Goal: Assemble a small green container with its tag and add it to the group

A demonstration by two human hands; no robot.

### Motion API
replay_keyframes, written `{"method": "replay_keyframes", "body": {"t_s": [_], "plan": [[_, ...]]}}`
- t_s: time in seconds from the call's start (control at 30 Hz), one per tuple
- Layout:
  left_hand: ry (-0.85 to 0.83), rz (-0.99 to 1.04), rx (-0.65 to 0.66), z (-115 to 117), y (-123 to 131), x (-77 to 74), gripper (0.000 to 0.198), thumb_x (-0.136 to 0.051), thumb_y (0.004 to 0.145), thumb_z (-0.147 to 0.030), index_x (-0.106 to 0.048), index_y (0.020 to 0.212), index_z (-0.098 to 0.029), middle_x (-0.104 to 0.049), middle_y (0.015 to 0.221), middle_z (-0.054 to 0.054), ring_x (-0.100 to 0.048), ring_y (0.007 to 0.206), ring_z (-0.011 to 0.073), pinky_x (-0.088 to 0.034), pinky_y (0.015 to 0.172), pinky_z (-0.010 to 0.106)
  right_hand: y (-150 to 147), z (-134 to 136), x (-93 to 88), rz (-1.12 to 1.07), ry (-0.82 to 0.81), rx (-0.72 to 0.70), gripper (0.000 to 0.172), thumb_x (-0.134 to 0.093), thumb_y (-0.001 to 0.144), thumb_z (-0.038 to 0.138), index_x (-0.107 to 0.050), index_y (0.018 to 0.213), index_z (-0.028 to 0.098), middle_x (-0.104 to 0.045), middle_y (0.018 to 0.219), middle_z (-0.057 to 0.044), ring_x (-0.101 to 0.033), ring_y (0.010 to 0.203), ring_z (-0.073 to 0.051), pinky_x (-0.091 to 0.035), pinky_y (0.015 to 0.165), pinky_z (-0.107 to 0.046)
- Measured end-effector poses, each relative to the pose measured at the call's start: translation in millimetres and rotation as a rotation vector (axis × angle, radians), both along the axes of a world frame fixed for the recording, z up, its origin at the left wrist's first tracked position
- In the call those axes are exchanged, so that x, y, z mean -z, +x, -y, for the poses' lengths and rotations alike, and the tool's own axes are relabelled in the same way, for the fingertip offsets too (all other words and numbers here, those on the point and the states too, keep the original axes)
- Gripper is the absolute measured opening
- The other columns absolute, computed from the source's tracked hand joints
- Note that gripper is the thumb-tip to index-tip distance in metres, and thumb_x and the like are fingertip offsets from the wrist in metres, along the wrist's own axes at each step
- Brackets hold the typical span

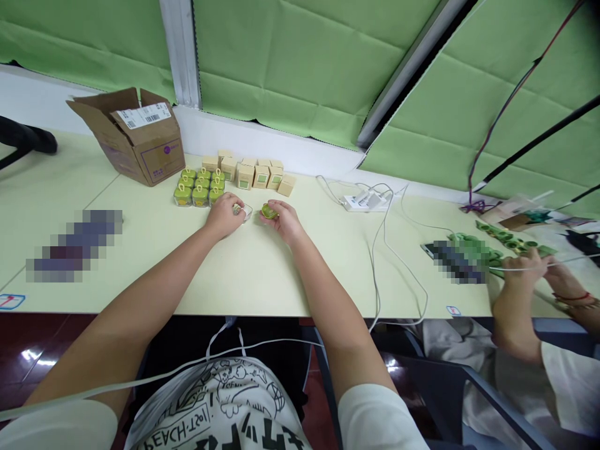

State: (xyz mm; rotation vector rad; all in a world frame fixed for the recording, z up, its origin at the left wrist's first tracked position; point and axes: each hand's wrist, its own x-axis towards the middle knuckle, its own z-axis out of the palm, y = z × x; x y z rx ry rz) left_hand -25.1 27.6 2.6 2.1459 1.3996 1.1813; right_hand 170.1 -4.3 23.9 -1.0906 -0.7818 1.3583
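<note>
My left hand [225, 214] rests on the pale table [262, 275], fingers curled round a small clear case [245, 212]. Close to it, my right hand [284, 219] pinches a small green round piece [269, 212]. Just beyond both hands stands a cluster of green jars with loop tops [199, 185]. A row of small tan boxes [250, 171] stands behind and to the right of the jars.
An open cardboard box [135, 136] sits at the back left. A white power strip [365, 200] with cables lies to the right. A co-worker's hands [529, 267] handle green pieces [501, 240] at the far right. Green curtains hang behind.
</note>
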Motion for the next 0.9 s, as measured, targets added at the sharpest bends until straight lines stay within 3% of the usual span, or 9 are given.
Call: {"method": "replay_keyframes", "body": {"t_s": [0.27, 0.63, 0.9], "plan": [[-0.074, 0.027, -0.013, -0.9, 0.1, 0.0, 0.01, -0.065, 0.079, -0.022, -0.07, 0.088, -0.02, -0.067, 0.11, 0.009, -0.063, 0.108, 0.0271, -0.048, 0.106, 0.042, -0.6, -1.9, 3.1, 0.048, 0.003, 0.015, 0.021, -0.081, 0.078, 0.021, -0.065, 0.091, 0.019, -0.071, 0.09, -0.002, -0.07, 0.079, -0.015, -0.067, 0.075, -0.033], [-0.107, 0.046, -0.001, -5.5, -2.9, -1.3, 0.011, -0.072, 0.076, -0.025, -0.068, 0.084, -0.019, -0.071, 0.103, 0.009, -0.064, 0.09, 0.0231, -0.054, 0.094, 0.04, -4.0, -8.7, 17.2, 0.368, 0.033, 0.073, 0.02, -0.077, 0.075, 0.022, -0.067, 0.093, 0.021, -0.063, 0.093, 0.0, -0.063, 0.084, -0.015, -0.066, 0.069, -0.032], [-0.116, 0.038, -0.05, -6.6, -2.7, 0.9, 0.018, -0.075, 0.074, -0.032, -0.068, 0.084, -0.019, -0.069, 0.102, 0.009, -0.063, 0.084, 0.0206, -0.055, 0.091, 0.039, -2.7, -10.9, 22.1, 0.405, 0.047, 0.054, 0.021, -0.077, 0.076, 0.023, -0.067, 0.094, 0.022, -0.061, 0.093, 0.0, -0.063, 0.083, -0.015, -0.066, 0.068, -0.031]]}}
